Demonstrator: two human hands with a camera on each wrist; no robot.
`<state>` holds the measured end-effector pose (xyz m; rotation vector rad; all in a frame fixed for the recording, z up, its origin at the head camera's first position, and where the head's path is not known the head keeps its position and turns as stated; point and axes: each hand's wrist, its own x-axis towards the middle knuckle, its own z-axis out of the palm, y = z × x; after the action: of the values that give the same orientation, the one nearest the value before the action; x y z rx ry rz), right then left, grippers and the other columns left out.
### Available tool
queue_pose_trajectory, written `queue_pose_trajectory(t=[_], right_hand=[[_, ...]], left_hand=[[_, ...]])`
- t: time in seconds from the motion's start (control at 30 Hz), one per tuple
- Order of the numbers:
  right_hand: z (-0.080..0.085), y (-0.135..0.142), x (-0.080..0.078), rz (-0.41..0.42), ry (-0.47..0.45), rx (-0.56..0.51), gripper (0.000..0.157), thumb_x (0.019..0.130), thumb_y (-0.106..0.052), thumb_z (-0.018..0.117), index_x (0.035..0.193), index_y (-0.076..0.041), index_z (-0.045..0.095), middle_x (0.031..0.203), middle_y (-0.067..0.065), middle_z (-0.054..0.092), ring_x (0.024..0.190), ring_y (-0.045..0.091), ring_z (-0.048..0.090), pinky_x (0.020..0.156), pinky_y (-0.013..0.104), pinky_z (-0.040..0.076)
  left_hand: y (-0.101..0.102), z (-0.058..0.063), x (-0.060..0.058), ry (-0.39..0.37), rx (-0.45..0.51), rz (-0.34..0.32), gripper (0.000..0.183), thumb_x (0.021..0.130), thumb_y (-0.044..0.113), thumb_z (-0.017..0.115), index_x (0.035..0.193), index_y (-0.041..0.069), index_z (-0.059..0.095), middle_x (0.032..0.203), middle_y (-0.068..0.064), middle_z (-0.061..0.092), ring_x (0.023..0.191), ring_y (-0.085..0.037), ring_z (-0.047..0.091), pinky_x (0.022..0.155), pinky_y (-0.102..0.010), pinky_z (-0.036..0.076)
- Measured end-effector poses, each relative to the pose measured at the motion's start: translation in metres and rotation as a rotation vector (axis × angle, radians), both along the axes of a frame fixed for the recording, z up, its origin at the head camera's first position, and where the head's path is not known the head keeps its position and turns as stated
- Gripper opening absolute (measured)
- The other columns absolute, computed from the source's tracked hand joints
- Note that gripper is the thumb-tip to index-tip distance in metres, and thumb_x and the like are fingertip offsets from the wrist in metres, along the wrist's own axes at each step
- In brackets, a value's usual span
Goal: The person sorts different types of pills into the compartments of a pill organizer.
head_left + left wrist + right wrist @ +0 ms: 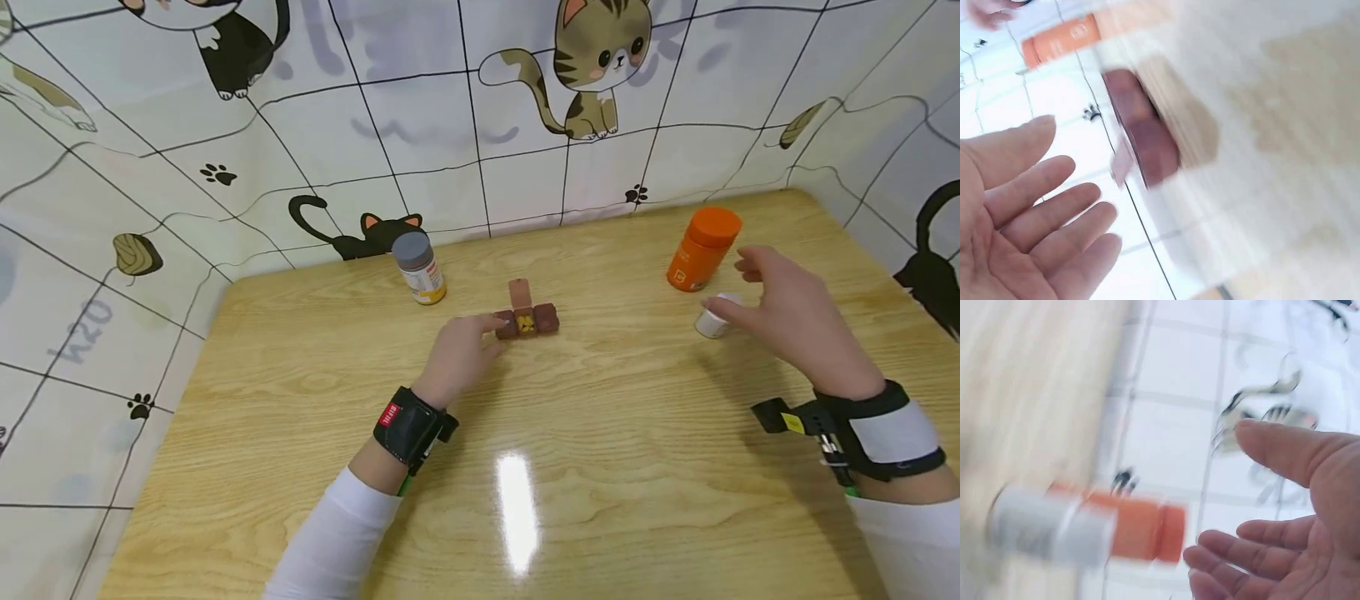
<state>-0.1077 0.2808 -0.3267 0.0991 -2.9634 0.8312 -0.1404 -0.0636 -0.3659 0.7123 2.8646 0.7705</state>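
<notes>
A small brown-red pill organizer (pixel 547 318) lies on the table, its middle lid (pixel 520 293) raised and yellow pills (pixel 526 323) in that compartment. My left hand (pixel 459 354) is at its left end; the left wrist view shows the fingers (pixel 1054 215) loosely extended, apart from the blurred pill organizer (pixel 1154 150). On the right, my right hand (pixel 802 321) hovers by a small white bottle (pixel 708 325), thumb and fingers spread. The right wrist view has the white bottle (pixel 1029 525) beyond the fingertips, with nothing in the palm.
Behind the white bottle stands an orange bottle (pixel 693 258) with an orange cap. A grey-capped bottle (pixel 420 271) stands near the table's back edge, left of the pill organizer. Cat-patterned sheeting (pixel 525 179) rises behind the wooden table (pixel 600 467).
</notes>
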Motion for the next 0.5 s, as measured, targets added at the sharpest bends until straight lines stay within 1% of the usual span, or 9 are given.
queue_pose_trajectory(t=[0.03,0.1,0.17,0.23,0.3,0.4,0.5], right_hand=[[0.006,-0.010,-0.001,0.026,0.026,-0.014,0.066,0.086,-0.028,0.065,0.130,0.011,0.034,0.118,0.035,0.046,0.103,0.048,0.044,0.079,0.061,0.040],[0.011,-0.030,-0.005,0.097,0.046,-0.047,0.060,0.087,-0.026,0.064,0.128,0.009,0.037,0.119,0.032,0.048,0.104,0.044,0.047,0.082,0.059,0.041],[0.011,-0.049,-0.013,0.173,0.034,-0.079,0.056,0.089,-0.025,0.062,0.129,0.008,0.039,0.120,0.029,0.050,0.106,0.041,0.048,0.085,0.056,0.042],[0.006,-0.068,-0.023,0.238,0.002,-0.097,0.053,0.091,-0.024,0.058,0.129,0.008,0.039,0.122,0.027,0.049,0.109,0.039,0.047,0.089,0.054,0.041],[0.000,-0.084,-0.032,0.295,-0.022,-0.108,0.050,0.092,-0.022,0.056,0.128,0.008,0.040,0.123,0.027,0.050,0.111,0.037,0.047,0.090,0.052,0.040],[-0.011,-0.105,-0.045,0.356,-0.064,-0.126,0.044,0.094,-0.016,0.052,0.128,0.010,0.041,0.124,0.028,0.049,0.112,0.036,0.046,0.093,0.051,0.039],[-0.022,-0.121,-0.057,0.394,-0.106,-0.138,0.042,0.095,-0.011,0.047,0.130,0.010,0.039,0.127,0.028,0.047,0.115,0.035,0.045,0.095,0.050,0.037]], left_hand=[[0.000,0.000,-0.004,0.019,-0.037,-0.002,0.030,0.086,0.011,0.065,0.115,0.003,0.062,0.120,-0.012,0.059,0.107,-0.021,0.054,0.086,-0.036,0.046],[-0.001,-0.003,-0.012,0.052,-0.121,-0.033,0.029,0.088,0.011,0.062,0.116,0.005,0.061,0.125,-0.012,0.056,0.113,-0.023,0.049,0.091,-0.038,0.044],[0.000,-0.007,-0.017,0.081,-0.182,-0.084,0.028,0.090,0.012,0.060,0.117,0.006,0.061,0.127,-0.011,0.054,0.117,-0.025,0.046,0.094,-0.039,0.042],[0.001,-0.011,-0.020,0.116,-0.237,-0.146,0.027,0.091,0.013,0.057,0.117,0.006,0.061,0.127,-0.009,0.054,0.120,-0.024,0.043,0.096,-0.039,0.040],[0.001,-0.015,-0.021,0.137,-0.270,-0.189,0.027,0.093,0.012,0.055,0.118,0.005,0.060,0.127,-0.009,0.054,0.120,-0.023,0.043,0.096,-0.038,0.040],[0.000,-0.018,-0.020,0.138,-0.311,-0.216,0.029,0.094,0.011,0.052,0.121,0.004,0.058,0.130,-0.010,0.052,0.121,-0.022,0.042,0.097,-0.036,0.039],[0.000,-0.018,-0.018,0.113,-0.324,-0.218,0.031,0.095,0.009,0.050,0.125,0.003,0.054,0.133,-0.012,0.047,0.123,-0.021,0.039,0.097,-0.036,0.038]])
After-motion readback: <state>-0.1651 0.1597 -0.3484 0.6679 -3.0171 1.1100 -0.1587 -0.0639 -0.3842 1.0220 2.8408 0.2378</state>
